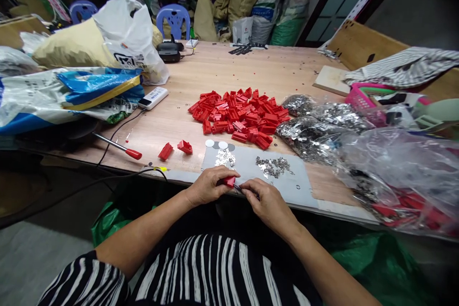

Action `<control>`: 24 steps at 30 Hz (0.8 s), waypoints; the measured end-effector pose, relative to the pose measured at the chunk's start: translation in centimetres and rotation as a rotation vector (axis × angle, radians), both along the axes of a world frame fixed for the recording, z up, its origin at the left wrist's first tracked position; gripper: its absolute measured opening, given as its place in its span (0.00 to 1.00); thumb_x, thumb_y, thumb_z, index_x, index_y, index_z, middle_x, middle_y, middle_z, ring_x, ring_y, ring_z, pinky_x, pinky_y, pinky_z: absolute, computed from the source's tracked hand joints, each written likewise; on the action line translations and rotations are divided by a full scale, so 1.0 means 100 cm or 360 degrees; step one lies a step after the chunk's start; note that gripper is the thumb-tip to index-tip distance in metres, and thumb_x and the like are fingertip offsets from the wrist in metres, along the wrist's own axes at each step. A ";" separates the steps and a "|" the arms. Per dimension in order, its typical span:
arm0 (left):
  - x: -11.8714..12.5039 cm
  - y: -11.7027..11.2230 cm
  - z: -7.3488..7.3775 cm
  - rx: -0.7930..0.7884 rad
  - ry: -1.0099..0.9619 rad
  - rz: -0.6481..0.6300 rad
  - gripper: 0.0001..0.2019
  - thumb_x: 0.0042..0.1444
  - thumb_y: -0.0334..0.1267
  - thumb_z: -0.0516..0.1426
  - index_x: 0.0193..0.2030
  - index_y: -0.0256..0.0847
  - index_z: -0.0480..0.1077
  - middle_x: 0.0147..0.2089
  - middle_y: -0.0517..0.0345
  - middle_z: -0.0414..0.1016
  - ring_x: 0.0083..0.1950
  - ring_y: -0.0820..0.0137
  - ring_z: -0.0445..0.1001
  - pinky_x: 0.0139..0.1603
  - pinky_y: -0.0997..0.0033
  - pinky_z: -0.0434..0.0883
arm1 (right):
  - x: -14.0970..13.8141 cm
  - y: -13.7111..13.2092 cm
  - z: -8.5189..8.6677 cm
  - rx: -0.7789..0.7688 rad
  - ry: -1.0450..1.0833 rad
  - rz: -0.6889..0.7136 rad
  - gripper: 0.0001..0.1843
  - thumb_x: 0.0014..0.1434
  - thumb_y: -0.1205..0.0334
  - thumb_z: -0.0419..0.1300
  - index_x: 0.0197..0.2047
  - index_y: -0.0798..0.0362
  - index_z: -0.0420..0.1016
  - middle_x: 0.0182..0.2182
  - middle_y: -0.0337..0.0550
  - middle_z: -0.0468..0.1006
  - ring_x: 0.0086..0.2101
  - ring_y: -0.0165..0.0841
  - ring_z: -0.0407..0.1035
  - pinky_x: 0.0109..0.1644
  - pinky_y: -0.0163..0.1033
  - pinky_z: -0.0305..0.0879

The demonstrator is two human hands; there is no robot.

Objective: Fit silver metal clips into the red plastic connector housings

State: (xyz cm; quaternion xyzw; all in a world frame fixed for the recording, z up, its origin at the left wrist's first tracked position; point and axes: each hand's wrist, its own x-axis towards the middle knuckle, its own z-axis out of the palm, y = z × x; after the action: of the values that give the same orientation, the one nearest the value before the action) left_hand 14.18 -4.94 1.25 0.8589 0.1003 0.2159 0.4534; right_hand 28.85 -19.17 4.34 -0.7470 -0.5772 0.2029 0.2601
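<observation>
At the table's front edge, my left hand (210, 185) is closed around a small red plastic part (228, 181). My right hand (267, 201) grips a thin dark tool (238, 188), its tip against the red part; fingers hide most of it, so I cannot tell its kind. Just beyond the hands, a grey mat (247, 167) carries a pile of small shiny silver pieces (225, 158) and another of darker metal pieces (274, 167). A large heap of red plastic parts (240, 114) lies past the mat. Two more red parts (185, 147) sit to the left.
Clear bags of metal pieces (304, 134) and a plastic bag (405, 167) crowd the right side, near a pink basket (362, 100). On the left are a red-tipped lever (133, 154), a white device (153, 98) with a cable and large sacks (71, 91).
</observation>
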 end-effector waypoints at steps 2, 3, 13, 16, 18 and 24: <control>0.000 0.000 0.000 -0.0004 -0.0005 -0.0003 0.17 0.51 0.30 0.59 0.50 0.41 0.73 0.44 0.52 0.76 0.45 0.66 0.74 0.50 0.66 0.69 | -0.006 0.002 0.002 -0.0044 -0.0043 -0.0030 0.10 0.61 0.66 0.53 0.38 0.49 0.76 0.35 0.43 0.77 0.36 0.36 0.72 0.41 0.40 0.66; 0.000 -0.001 0.000 -0.0009 -0.0006 0.0000 0.17 0.51 0.29 0.59 0.49 0.40 0.73 0.43 0.52 0.76 0.45 0.66 0.74 0.49 0.66 0.69 | -0.009 0.003 0.003 -0.0074 -0.0067 -0.0050 0.10 0.61 0.66 0.53 0.38 0.49 0.75 0.35 0.43 0.77 0.36 0.36 0.72 0.41 0.40 0.66; -0.004 -0.003 0.004 -0.0079 -0.0067 0.0016 0.16 0.51 0.32 0.60 0.48 0.42 0.73 0.43 0.52 0.77 0.45 0.66 0.74 0.50 0.65 0.69 | -0.008 0.000 -0.006 0.0070 0.0107 0.0015 0.10 0.62 0.65 0.51 0.42 0.49 0.73 0.38 0.44 0.76 0.40 0.36 0.71 0.45 0.41 0.65; -0.011 -0.007 0.006 -0.0123 -0.0164 0.0065 0.15 0.51 0.35 0.62 0.47 0.41 0.74 0.44 0.51 0.77 0.47 0.65 0.74 0.51 0.64 0.69 | -0.005 -0.007 -0.006 0.0143 0.0253 0.0050 0.12 0.65 0.61 0.50 0.46 0.49 0.73 0.38 0.44 0.75 0.39 0.35 0.70 0.45 0.41 0.66; -0.016 -0.010 0.009 -0.0183 -0.0203 0.0097 0.15 0.51 0.35 0.63 0.47 0.41 0.74 0.45 0.50 0.76 0.48 0.65 0.73 0.52 0.63 0.68 | -0.005 -0.010 -0.003 0.0162 0.0267 0.0040 0.13 0.65 0.58 0.51 0.46 0.49 0.73 0.35 0.44 0.74 0.36 0.35 0.70 0.42 0.40 0.66; -0.023 -0.024 0.023 -0.1029 -0.0298 0.0297 0.17 0.47 0.35 0.65 0.45 0.40 0.71 0.46 0.53 0.76 0.47 0.66 0.74 0.51 0.66 0.69 | -0.009 -0.013 0.007 0.0233 0.0378 0.0036 0.13 0.66 0.57 0.48 0.48 0.49 0.69 0.32 0.41 0.75 0.33 0.34 0.70 0.40 0.39 0.66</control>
State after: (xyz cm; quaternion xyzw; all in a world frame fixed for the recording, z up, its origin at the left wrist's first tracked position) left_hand 11.91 -7.36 3.54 0.6346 0.1996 0.2914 0.6875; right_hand 27.94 -20.42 5.09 -0.6902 -0.5640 0.2503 0.3780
